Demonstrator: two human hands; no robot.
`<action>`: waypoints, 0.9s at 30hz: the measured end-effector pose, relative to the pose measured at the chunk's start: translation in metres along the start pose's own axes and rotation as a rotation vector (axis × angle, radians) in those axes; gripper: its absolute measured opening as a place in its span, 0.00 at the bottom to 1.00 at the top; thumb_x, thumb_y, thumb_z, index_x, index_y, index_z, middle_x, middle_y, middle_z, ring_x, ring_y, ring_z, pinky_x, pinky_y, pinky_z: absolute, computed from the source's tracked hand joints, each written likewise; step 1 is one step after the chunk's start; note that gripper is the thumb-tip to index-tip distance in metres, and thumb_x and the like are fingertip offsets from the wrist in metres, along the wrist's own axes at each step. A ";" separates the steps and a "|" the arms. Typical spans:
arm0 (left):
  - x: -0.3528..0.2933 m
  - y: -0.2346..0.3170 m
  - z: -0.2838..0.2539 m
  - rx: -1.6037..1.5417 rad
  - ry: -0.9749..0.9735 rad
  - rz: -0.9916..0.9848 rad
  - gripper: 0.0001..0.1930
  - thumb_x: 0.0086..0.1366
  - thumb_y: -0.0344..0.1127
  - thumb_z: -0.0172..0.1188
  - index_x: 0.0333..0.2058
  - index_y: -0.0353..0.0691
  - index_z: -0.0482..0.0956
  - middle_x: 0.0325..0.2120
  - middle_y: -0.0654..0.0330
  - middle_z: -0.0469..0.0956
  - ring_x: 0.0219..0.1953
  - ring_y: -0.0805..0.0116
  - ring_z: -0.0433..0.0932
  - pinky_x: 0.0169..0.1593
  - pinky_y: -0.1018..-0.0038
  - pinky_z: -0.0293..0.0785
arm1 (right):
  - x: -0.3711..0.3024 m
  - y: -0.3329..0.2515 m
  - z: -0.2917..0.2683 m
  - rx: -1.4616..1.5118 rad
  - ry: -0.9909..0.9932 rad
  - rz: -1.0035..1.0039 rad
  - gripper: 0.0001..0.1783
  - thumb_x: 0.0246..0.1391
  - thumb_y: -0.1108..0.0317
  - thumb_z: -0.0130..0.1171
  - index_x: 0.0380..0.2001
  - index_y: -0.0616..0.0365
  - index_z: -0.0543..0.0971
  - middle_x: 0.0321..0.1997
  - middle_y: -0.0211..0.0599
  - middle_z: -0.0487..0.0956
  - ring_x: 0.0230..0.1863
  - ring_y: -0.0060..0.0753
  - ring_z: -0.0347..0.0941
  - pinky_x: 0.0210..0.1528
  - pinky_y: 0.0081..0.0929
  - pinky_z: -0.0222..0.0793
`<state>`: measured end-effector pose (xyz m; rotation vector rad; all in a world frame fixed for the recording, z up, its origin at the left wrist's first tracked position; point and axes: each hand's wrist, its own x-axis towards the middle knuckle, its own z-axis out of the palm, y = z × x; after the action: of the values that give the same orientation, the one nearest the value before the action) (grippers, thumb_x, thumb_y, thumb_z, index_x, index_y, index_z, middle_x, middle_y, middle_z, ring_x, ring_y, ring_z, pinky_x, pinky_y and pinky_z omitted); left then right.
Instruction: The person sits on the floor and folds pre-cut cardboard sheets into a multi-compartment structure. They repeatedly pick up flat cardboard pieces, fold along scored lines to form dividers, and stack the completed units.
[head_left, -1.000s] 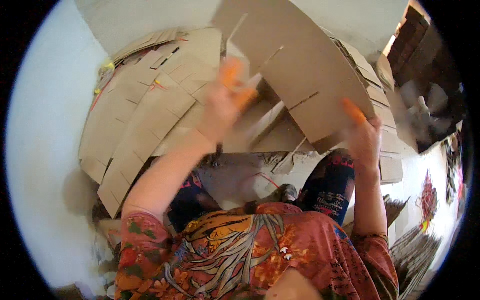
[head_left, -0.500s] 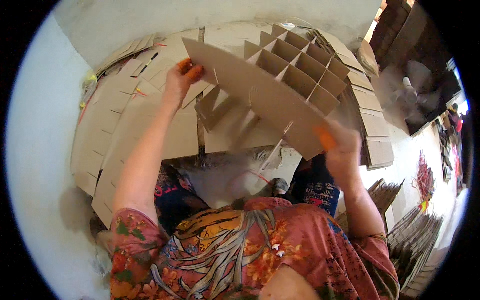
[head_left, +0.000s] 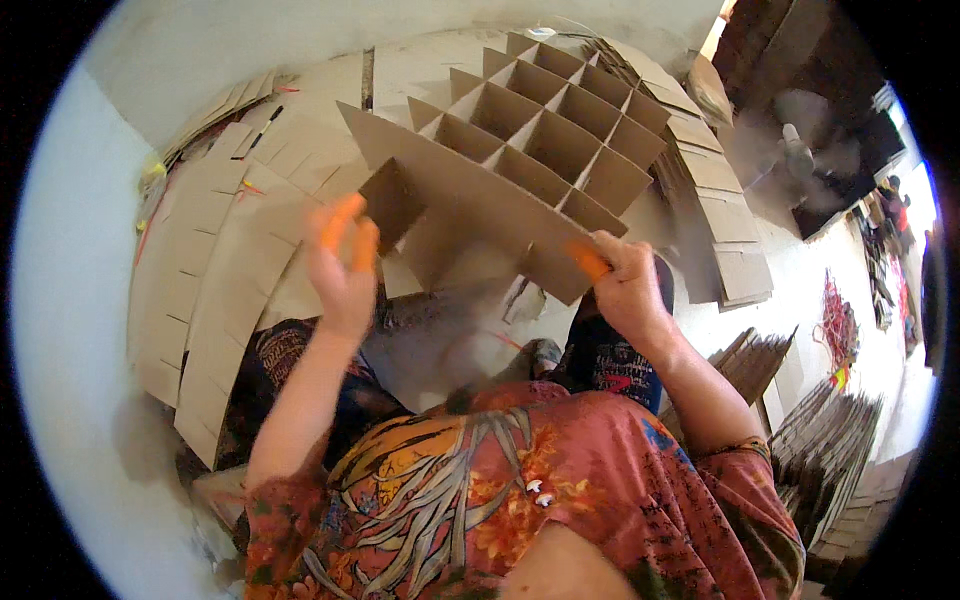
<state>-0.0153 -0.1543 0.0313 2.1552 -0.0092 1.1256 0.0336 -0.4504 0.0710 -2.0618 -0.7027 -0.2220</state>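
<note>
A brown cardboard cell divider grid (head_left: 520,150) is held up in front of me, its square cells open toward the far wall. My right hand (head_left: 625,285), with orange fingertip covers, grips the grid's near lower corner. My left hand (head_left: 345,265), also with orange fingertips, is raised just left of the grid's near edge, blurred, fingers together; whether it touches the cardboard I cannot tell.
Stacks of slotted cardboard strips (head_left: 215,270) fan out on the floor at the left. More flat cardboard pieces (head_left: 725,215) lie at the right, and bundles of strips (head_left: 825,450) stand at the lower right. My knees and patterned shirt fill the bottom.
The flat folded cardboard has been pulled open into a grid of cells. My left hand slid from the grid's far left corner back toward me; my right hand stays on the near corner.
</note>
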 end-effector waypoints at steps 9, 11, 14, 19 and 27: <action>-0.060 0.046 0.038 -0.192 -0.324 0.149 0.08 0.51 0.23 0.62 0.32 0.31 0.77 0.23 0.52 0.73 0.23 0.59 0.73 0.26 0.74 0.68 | -0.009 -0.007 0.007 -0.063 0.000 -0.049 0.03 0.48 0.76 0.55 0.28 0.62 0.76 0.20 0.54 0.74 0.24 0.56 0.72 0.24 0.36 0.67; -0.059 0.045 0.040 -0.235 -0.306 0.121 0.07 0.52 0.22 0.61 0.31 0.31 0.76 0.22 0.53 0.72 0.22 0.61 0.72 0.26 0.75 0.67 | -0.009 0.001 0.009 -0.081 0.007 -0.026 0.02 0.49 0.76 0.55 0.28 0.62 0.76 0.20 0.55 0.73 0.24 0.57 0.72 0.24 0.37 0.67; -0.060 0.045 0.041 -0.291 -0.293 0.084 0.06 0.53 0.21 0.60 0.31 0.31 0.76 0.22 0.53 0.71 0.22 0.62 0.71 0.26 0.76 0.66 | -0.013 -0.004 0.010 -0.118 -0.052 -0.008 0.03 0.51 0.74 0.55 0.29 0.62 0.76 0.20 0.55 0.72 0.22 0.55 0.70 0.23 0.36 0.65; -0.062 0.038 0.041 -0.339 -0.267 0.087 0.05 0.54 0.21 0.60 0.31 0.30 0.75 0.21 0.54 0.70 0.21 0.63 0.70 0.26 0.76 0.66 | -0.008 0.008 0.012 -0.108 0.019 -0.041 0.04 0.51 0.72 0.55 0.29 0.61 0.77 0.20 0.57 0.73 0.25 0.61 0.70 0.25 0.41 0.66; -0.062 0.024 0.037 -0.291 -0.237 0.170 0.08 0.57 0.27 0.60 0.36 0.32 0.76 0.26 0.56 0.74 0.24 0.64 0.71 0.30 0.77 0.69 | -0.023 0.020 0.014 -0.209 -0.117 -0.012 0.06 0.50 0.70 0.56 0.33 0.59 0.77 0.23 0.56 0.73 0.27 0.61 0.70 0.26 0.42 0.67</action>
<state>-0.0349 -0.2122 -0.0137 2.0375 -0.4433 0.8913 0.0243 -0.4564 0.0394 -2.2851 -0.7905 -0.1896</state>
